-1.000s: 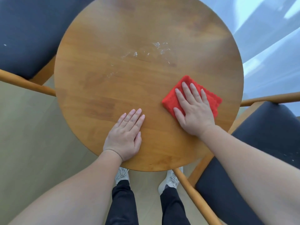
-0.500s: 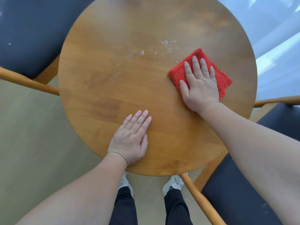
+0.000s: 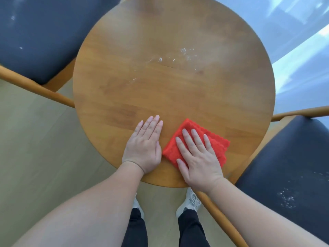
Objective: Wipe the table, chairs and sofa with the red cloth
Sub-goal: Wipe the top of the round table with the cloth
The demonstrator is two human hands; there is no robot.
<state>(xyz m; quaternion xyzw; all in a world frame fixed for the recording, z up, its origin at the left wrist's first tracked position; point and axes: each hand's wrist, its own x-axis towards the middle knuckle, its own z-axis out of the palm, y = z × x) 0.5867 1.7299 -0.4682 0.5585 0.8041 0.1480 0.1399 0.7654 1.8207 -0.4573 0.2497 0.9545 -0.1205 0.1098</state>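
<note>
A round wooden table [image 3: 160, 97] fills the middle of the head view. White crumbs or dust [image 3: 178, 58] lie scattered near its centre. A folded red cloth [image 3: 216, 141] lies on the table near its front edge. My right hand [image 3: 197, 155] presses flat on the cloth with straight fingers. Beside it, my left hand [image 3: 144, 147] rests flat on the bare wood, its thumb side almost touching the cloth.
A dark-cushioned chair [image 3: 39, 32] with wooden arms stands at the back left. Another dark chair [image 3: 288, 172] at the right has white specks on its seat. A sheer curtain [image 3: 293, 41] hangs at the back right. My feet stand below the table's front edge.
My right hand slid the red cloth from the table's right side back toward me, to the front edge next to my left hand. My left hand stayed flat on the table.
</note>
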